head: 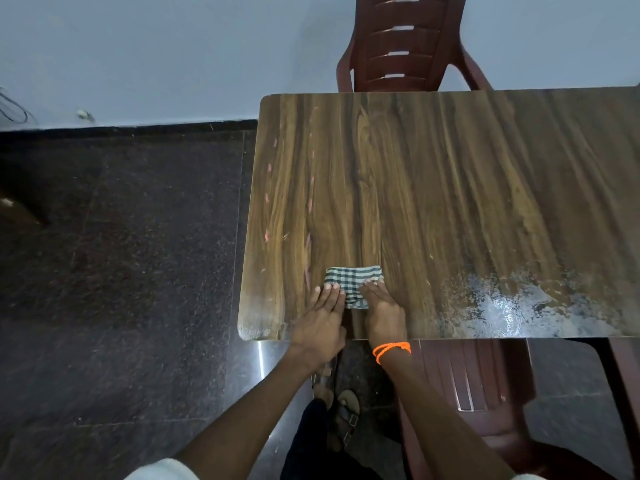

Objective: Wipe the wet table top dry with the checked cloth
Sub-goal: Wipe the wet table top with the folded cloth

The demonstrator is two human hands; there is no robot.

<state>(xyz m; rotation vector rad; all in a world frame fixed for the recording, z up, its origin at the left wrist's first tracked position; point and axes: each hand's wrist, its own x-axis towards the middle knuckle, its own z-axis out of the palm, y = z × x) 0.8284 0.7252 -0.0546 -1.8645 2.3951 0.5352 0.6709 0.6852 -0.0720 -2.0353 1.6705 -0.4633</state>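
At the near edge of the worktop (450, 168), both my left hand (323, 306) and right hand (381, 306) press flat-fingered on the folded checked cloth (351, 278). The big shiny wet patch (502, 306) off to the right looks untouched, so plenty left.

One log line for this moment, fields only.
both hands: left hand, right hand pressing checked cloth | table top | wet patch: right, unwiped

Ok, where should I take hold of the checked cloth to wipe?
Probably flat from above: the checked cloth lies folded flat on the table top, left hand and right hand pressing its near edge. Press the middle; no raised fold to pinch.
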